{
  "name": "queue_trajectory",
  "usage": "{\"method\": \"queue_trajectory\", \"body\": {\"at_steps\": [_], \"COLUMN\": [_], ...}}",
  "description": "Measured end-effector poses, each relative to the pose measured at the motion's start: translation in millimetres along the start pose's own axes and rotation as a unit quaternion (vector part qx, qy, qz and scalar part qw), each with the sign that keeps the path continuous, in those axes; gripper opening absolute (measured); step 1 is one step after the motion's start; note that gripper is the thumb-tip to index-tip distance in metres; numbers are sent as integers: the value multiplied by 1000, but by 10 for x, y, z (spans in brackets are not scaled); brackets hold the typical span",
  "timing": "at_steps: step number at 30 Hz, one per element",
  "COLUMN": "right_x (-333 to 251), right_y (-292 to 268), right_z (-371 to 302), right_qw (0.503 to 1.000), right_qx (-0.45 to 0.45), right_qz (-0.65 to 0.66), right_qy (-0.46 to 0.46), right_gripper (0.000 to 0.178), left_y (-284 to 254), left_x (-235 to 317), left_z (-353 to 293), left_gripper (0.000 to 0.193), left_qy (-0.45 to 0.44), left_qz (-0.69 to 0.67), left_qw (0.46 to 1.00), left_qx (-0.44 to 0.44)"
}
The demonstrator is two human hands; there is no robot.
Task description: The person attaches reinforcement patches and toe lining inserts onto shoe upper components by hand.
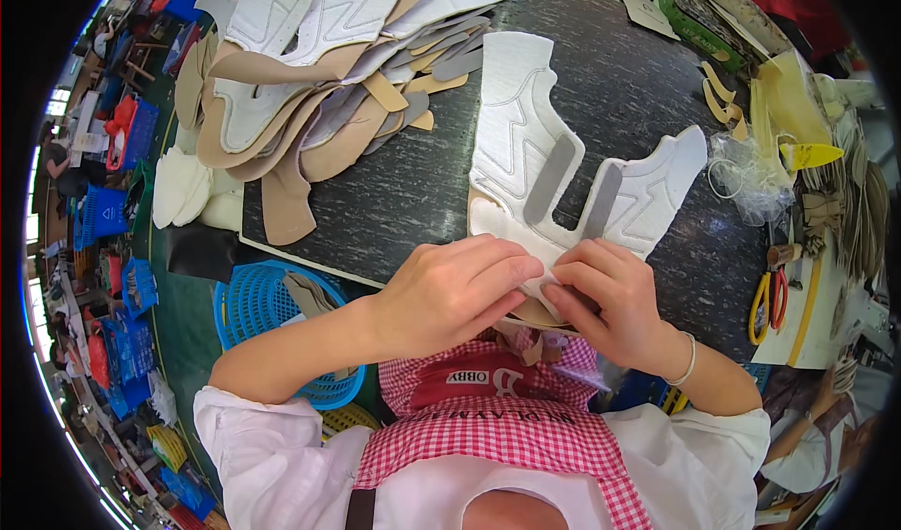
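Observation:
A white shoe upper point(508, 136), U-shaped with stitched zigzag lines, lies on the dark work mat in front of me. Two grey strips point(554, 179) run along the inner edges of its opening. My left hand point(455, 284) is closed on the near curved end, its fingers bent over the edge. Beside it my right hand point(608, 291) pinches the same end, thumb and fingers pressed together. A paler piece point(502, 220) lies over this end, partly under my fingers. The fingertips nearly meet, and they hide the edge between them.
A pile of shoe uppers point(319, 70) with beige backing and loose strips covers the far left of the dark mat point(404, 188). A blue basket point(263, 305) stands below the left edge. Scissors with yellow and red handles point(770, 303) lie right, near clear plastic point(748, 178).

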State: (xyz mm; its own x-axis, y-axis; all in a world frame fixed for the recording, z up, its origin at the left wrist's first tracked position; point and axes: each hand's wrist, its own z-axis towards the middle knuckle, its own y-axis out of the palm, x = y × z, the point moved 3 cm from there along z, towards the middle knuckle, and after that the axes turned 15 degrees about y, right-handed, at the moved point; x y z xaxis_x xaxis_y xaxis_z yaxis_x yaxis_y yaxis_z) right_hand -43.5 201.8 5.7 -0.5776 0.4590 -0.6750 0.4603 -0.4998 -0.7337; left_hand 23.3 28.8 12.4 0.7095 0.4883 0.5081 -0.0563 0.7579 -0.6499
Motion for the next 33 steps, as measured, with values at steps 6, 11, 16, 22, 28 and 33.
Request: {"method": "queue_trajectory", "body": {"at_steps": [6,11,16,22,28,33], "right_x": [5,11,-105,28,-85,-100], "right_y": [20,36,29,25,82,43], "right_z": [6,-12,-62,-317,-253,-205], "right_qw": [999,999,999,978,959,952], "right_qx": [10,15,-8,7,-63,-77], "right_qz": [32,23,-51,-140,-199,-215], "right_qy": [13,18,-10,-154,-192,-203], "right_gripper": [10,10,18,45,47,44], "left_y": [-21,-62,-45,-153,-168,-326], "left_x": [-98,-20,-118,-191,-243,-237], "left_z": [7,26,-92,-357,-338,-265], "left_gripper": [37,41,43,46,45,51], "left_qy": [-67,24,121,132,130,108], "left_qz": [-51,49,76,18,7,71], "left_qw": [995,997,984,965,962,965], "left_qx": [-54,-61,-108,-225,-240,-229]}}
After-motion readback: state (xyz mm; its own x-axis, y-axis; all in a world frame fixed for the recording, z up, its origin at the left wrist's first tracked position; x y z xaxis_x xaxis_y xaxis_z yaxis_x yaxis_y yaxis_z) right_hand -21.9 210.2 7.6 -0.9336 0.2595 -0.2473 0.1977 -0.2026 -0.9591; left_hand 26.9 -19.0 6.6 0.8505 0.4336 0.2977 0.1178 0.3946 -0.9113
